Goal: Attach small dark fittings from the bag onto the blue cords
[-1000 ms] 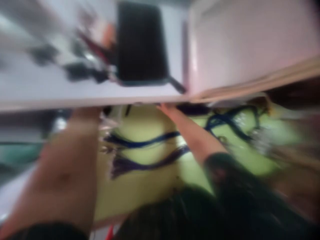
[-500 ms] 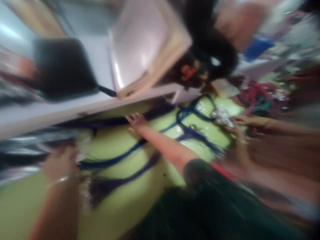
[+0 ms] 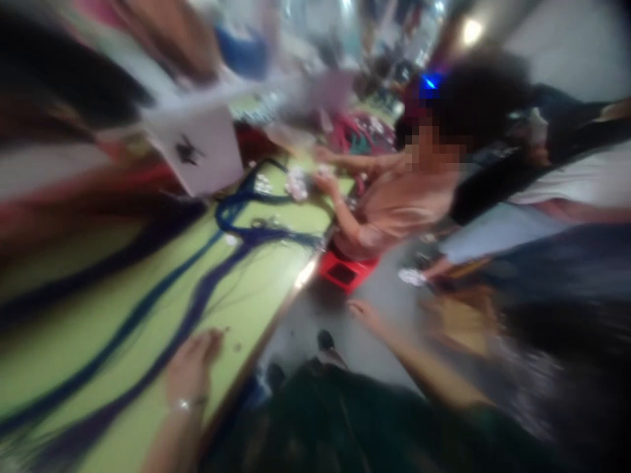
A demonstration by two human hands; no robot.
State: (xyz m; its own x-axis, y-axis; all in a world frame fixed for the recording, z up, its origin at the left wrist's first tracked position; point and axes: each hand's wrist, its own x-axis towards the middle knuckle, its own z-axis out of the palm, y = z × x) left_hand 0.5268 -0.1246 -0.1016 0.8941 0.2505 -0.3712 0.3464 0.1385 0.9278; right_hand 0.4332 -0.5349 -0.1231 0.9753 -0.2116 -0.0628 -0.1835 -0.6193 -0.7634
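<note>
The picture is heavily blurred by motion. My left hand [image 3: 191, 366] lies on the yellow-green table [image 3: 256, 289] near its edge, with a bracelet at the wrist, close to long dark blue and purple cords [image 3: 162, 309] that run along the table. Its fingers look loosely together, and I cannot make out anything in them. My right hand [image 3: 363, 313] is stretched out over the grey floor beside the table, fingers apart, holding nothing. My dark green clothing fills the bottom of the view.
A person [image 3: 409, 190] sits at the table's far end on a red stool [image 3: 345, 270], handling small shiny pieces [image 3: 298, 180]. A white sheet [image 3: 197, 148] stands on the table. Other people stand at the right and upper left.
The view has swung to the right, off the white shelf and onto the floor and the seated person. My right hand has left the table and now reaches over the floor.
</note>
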